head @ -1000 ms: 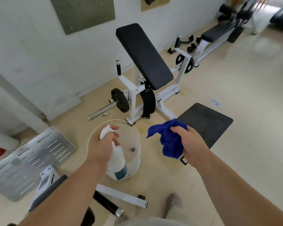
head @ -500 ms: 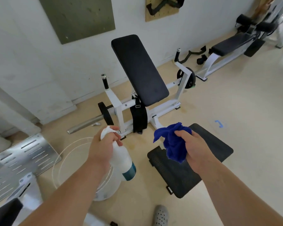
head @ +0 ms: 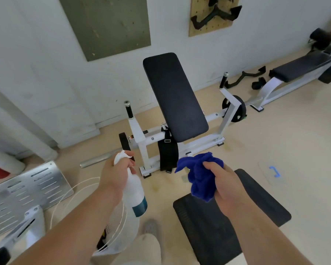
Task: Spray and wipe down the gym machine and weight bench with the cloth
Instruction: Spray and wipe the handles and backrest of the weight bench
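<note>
Our left hand (head: 114, 174) is wrapped around the neck of a white spray bottle (head: 132, 185), the forefinger curled at the white nozzle head, which points toward the machine. The bottle has a teal band at its base and hangs tilted over a white wire basket (head: 111, 222) on the floor; we see something dark low inside the basket but cannot tell what it is. Our right hand (head: 225, 185) is clenched on a bunched blue cloth (head: 200, 175), which spills out above and left of the fist.

Below the right hand lies a black rubber mat (head: 256, 203) on the beige floor. Just ahead of both hands stands the gym machine (head: 141, 139), a white steel frame with a long black padded backrest (head: 173, 96) tilted up toward the wall, a black strap (head: 167, 155) hanging under the pad, 2 black-gripped posts, and a black weight plate (head: 237, 111) on the right side. A steel bar (head: 97, 159) runs out along the floor to the left, just beyond the bottle. A slotted metal footplate (head: 25, 190) sits at far left. The weight bench (head: 298, 67), black pad on white frame, stands well apart at upper right by the wall, with black handles (head: 245, 77) on the floor beside it. A wooden pegboard (head: 212, 14) hangs above.
</note>
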